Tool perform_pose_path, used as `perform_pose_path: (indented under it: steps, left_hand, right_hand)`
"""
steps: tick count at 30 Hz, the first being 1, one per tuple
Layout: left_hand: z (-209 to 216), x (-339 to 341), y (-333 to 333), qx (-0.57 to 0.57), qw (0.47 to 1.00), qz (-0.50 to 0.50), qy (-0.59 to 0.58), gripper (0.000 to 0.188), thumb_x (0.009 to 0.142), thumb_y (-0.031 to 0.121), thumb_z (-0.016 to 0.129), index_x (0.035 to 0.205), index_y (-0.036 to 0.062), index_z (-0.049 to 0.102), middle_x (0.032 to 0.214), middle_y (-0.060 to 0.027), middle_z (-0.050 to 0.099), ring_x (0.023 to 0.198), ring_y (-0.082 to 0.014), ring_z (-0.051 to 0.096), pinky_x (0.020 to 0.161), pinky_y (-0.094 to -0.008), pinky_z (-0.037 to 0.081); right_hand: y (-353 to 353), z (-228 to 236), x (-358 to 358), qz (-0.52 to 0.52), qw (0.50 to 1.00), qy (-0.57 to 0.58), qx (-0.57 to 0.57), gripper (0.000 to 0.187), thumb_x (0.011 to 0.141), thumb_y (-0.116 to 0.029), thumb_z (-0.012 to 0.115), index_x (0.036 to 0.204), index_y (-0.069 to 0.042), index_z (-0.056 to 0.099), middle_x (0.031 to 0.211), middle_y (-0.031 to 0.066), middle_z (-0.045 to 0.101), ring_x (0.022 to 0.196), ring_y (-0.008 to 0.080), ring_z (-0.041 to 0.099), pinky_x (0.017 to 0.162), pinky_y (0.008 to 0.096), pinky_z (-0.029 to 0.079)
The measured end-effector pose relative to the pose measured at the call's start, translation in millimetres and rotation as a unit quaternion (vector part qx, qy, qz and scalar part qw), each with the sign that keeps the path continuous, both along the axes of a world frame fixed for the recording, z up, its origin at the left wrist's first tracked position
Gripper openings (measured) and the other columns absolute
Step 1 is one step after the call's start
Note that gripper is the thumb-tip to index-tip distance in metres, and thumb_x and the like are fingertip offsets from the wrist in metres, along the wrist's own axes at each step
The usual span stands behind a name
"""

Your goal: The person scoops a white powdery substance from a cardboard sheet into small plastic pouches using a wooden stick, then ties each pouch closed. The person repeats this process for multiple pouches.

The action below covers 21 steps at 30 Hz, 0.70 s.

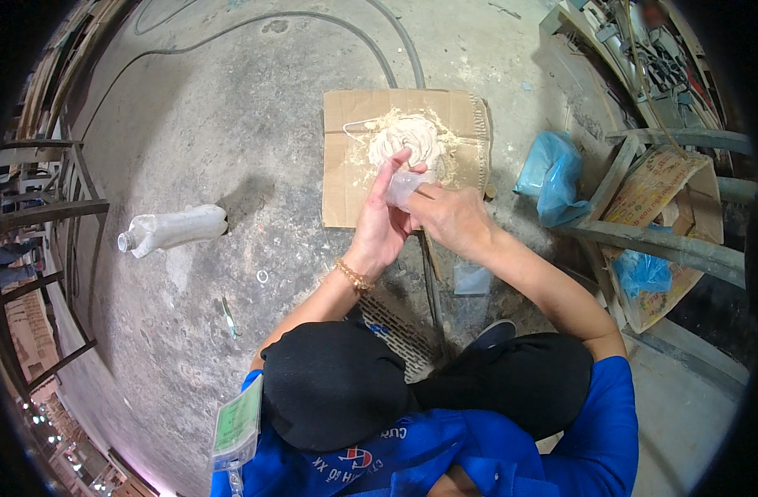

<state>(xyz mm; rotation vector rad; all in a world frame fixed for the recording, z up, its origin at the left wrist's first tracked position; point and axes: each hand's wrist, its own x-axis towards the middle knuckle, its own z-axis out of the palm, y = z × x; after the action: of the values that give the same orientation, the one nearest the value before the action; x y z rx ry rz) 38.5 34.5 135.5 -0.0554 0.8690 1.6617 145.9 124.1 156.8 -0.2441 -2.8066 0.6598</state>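
A crouching person's left hand [381,217] and right hand [447,214] meet over a concrete floor [230,124], the fingers of both closed around a small clear plastic cup [403,187] held between them. Just beyond the fingertips, a mound of pale putty [408,137] sits on a cardboard sheet [346,166]. Well to the left of the fingers lies a dusty plastic bottle [173,229]; to their right, a blue plastic bag [551,176].
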Motion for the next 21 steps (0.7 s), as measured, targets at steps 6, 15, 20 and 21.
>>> perform_pose_path:
  steps: [6, 15, 20, 21]
  left_hand:
    - [-19.1, -9.4, -1.6, 0.000, 0.989, -0.001, -0.151, 0.041, 0.097, 0.041, 0.036, 0.118, 0.0083, 0.047, 0.105, -0.0097, 0.060, 0.092, -0.0206, 0.063, 0.072, -0.0324, 0.057]
    - [-46.5, -22.0, -22.2, -0.032, 0.989, 0.074, -0.121, 0.039, 0.096, 0.036, 0.041, 0.118, 0.0042, 0.049, 0.109, -0.0131, 0.058, 0.093, -0.0263, 0.063, 0.076, -0.0354, 0.057]
    - [-90.6, -67.4, -74.5, -0.151, 0.973, 0.152, 0.086, 0.043, 0.097, 0.038, 0.039, 0.120, 0.0034, 0.051, 0.113, -0.0128, 0.056, 0.093, -0.0259, 0.062, 0.077, -0.0345, 0.055]
    - [-99.2, -78.8, -89.7, -0.171, 0.960, 0.173, 0.137, 0.044, 0.097, 0.038, 0.039, 0.120, 0.0033, 0.051, 0.113, -0.0126, 0.056, 0.092, -0.0259, 0.062, 0.077, -0.0346, 0.055]
  right_hand:
    - [10.1, 26.4, -9.9, -0.068, 0.993, 0.088, -0.027, 0.019, 0.073, -0.018, 0.066, 0.090, -0.011, 0.061, 0.080, 0.0048, 0.057, 0.070, 0.0222, 0.060, 0.058, 0.0339, 0.049]
    - [33.5, -3.5, -16.4, -0.157, 0.959, 0.073, -0.223, 0.009, 0.079, -0.016, 0.063, 0.081, -0.007, 0.061, 0.075, 0.0087, 0.060, 0.068, 0.0210, 0.060, 0.059, 0.0310, 0.048]
    - [15.8, -108.2, 55.3, -0.134, 0.958, -0.201, -0.151, 0.034, 0.078, -0.025, 0.070, 0.100, -0.009, 0.050, 0.074, 0.0100, 0.062, 0.070, 0.0219, 0.060, 0.058, 0.0337, 0.048]
    - [2.7, -115.7, 57.5, -0.136, 0.970, -0.144, -0.141, 0.036, 0.077, -0.025, 0.071, 0.100, -0.007, 0.050, 0.074, 0.0123, 0.061, 0.073, 0.0250, 0.059, 0.060, 0.0346, 0.047]
